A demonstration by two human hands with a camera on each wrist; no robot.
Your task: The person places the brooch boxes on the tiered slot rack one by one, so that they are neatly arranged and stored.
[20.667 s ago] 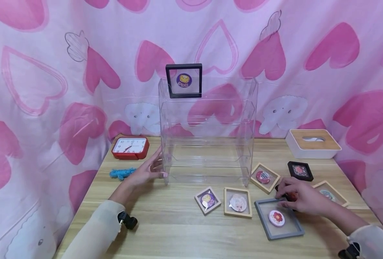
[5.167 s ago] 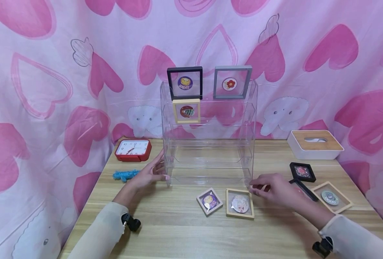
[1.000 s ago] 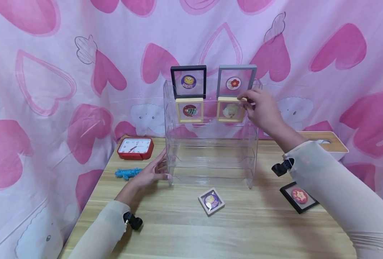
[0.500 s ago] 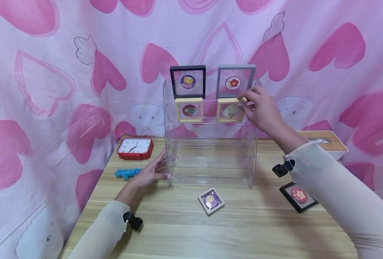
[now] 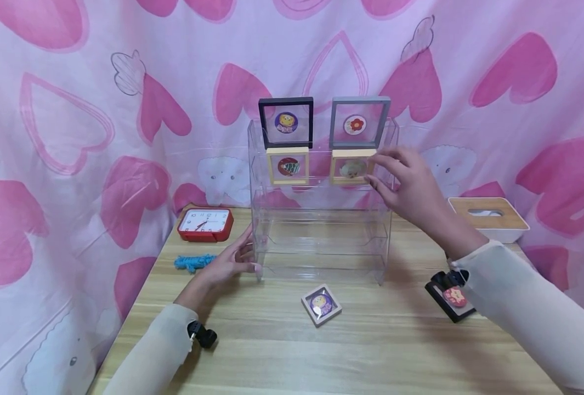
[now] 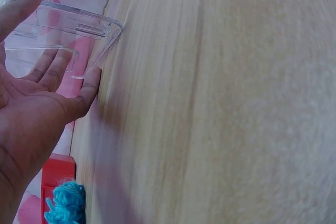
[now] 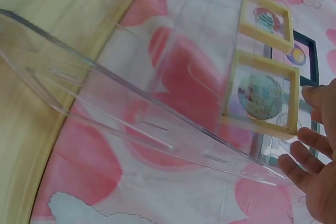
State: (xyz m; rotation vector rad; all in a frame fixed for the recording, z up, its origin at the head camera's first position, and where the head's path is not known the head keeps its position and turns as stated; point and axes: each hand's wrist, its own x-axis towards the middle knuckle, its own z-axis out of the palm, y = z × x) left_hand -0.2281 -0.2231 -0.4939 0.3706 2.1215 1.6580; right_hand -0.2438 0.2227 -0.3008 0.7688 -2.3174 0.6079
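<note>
A clear acrylic display rack point(image 5: 321, 271) stands on the table. On its top tier are a black-framed badge point(image 5: 286, 123) and a grey-framed flower badge point(image 5: 355, 124). One tier lower sit a wood-framed red-and-green badge point(image 5: 289, 166) and a wood-framed pale badge point(image 5: 352, 168). Beside the latter's right edge is my right hand point(image 5: 412, 184), thumb and fingers parted; the right wrist view shows nothing gripped. My left hand point(image 5: 230, 264) rests against the rack's left side, its fingers extended along the clear plastic point(image 6: 79, 11). A small pale-framed badge point(image 5: 321, 305) lies in front of the rack.
A black-framed pink badge point(image 5: 442, 303) lies at right, partly covered by the right wrist's camera. Behind it stands a white tissue box point(image 5: 489, 214) with a wooden lid. A red clock point(image 5: 205, 224) and blue yarn point(image 5: 193, 263) are at left. A pink curtain hangs behind.
Over 20 seconds, the grey-framed and two wood-framed badges went from table to rack. In the last half second my right hand let go of the pale badge's frame and drew back right.
</note>
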